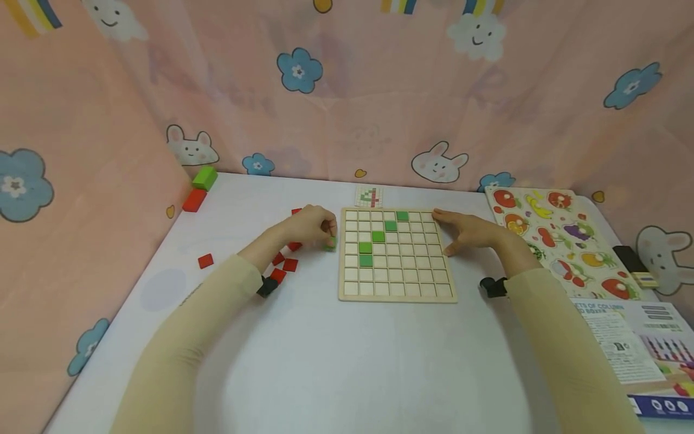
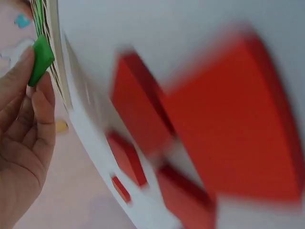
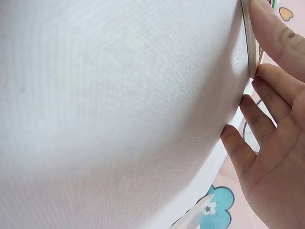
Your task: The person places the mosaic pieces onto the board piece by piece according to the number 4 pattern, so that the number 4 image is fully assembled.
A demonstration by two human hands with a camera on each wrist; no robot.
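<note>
The board point(image 1: 397, 274) looks like pale, smooth wood with a dull top. At 9 o'clock from it, the red tiles point(image 1: 290, 265) and the green tile point(image 2: 43, 60) look smooth, flat and painted. The white table cover point(image 3: 119, 95) is cloth with tiny woven threads. At 12 o'clock, the pink curtain point(image 1: 352, 102) is matt, wrinkly cloth. At 4 o'clock, the printed sheet point(image 1: 629, 361) looks like smooth paper or card

Green tile point(image 2: 43, 59): part-hidden by left hand point(image 1: 310, 228);
Red tiles point(image 2: 233, 124): nearest blurred;
Card point(image 1: 369, 196) near tabletop's point(image 1: 379, 361) far edge: details too small;
Printed box point(image 1: 661, 355) by right edge: cut off
</note>
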